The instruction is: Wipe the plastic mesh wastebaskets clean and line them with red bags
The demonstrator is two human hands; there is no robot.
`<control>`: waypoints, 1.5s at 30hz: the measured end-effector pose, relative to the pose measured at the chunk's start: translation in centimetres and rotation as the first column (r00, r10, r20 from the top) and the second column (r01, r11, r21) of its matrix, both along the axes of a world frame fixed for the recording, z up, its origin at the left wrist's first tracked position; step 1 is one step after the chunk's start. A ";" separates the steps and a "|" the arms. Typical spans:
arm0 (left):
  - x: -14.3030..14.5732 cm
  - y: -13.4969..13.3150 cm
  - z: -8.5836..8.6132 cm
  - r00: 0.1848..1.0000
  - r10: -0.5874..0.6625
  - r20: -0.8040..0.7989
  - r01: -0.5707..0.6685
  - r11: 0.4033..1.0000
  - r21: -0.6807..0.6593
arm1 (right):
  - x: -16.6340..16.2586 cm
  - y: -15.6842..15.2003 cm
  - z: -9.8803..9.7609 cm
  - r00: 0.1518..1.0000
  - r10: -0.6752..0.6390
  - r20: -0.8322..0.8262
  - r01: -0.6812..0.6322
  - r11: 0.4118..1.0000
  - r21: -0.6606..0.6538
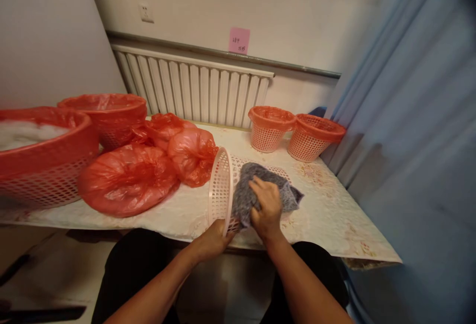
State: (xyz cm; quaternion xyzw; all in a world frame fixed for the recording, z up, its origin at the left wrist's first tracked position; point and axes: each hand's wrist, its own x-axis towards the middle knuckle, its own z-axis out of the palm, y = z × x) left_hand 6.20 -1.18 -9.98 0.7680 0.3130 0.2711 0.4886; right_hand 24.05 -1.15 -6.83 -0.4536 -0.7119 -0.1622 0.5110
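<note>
A pale pink perforated plastic basket [220, 190] lies on its side on the covered table, its mouth facing left. My left hand [213, 240] grips the near part of its rim, thumb on the inside. Over the basket's outer wall is spread a dark grey cloth [250, 185]. My right hand [267, 207] presses that cloth against the wall with curled fingers. One corner of the cloth sticks out to the right, past the basket's base.
Two small baskets lined with red bags, a left one [269, 128] and a right one [312, 138], stand at the back right. Knotted red bags [130, 180] and larger lined baskets [48, 165] fill the left. A blue curtain [401, 116] hangs right; a radiator [193, 86] is behind.
</note>
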 end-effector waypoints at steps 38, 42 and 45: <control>0.9 0.3 2.2 0.982 0.073 0.172 -0.045 0.986 -0.161 | 8.1 3.2 -1.1 0.853 -0.483 -0.197 0.432 0.866 -0.251; 0.8 0.4 2.5 0.986 0.061 0.155 -0.040 0.990 -0.136 | 4.6 1.8 -0.9 0.937 -0.311 -0.162 0.292 0.948 -0.130; 0.8 0.3 2.4 0.990 0.037 0.136 -0.023 0.994 -0.109 | 0.8 0.1 -0.7 0.997 -0.058 -0.047 0.057 0.998 -0.031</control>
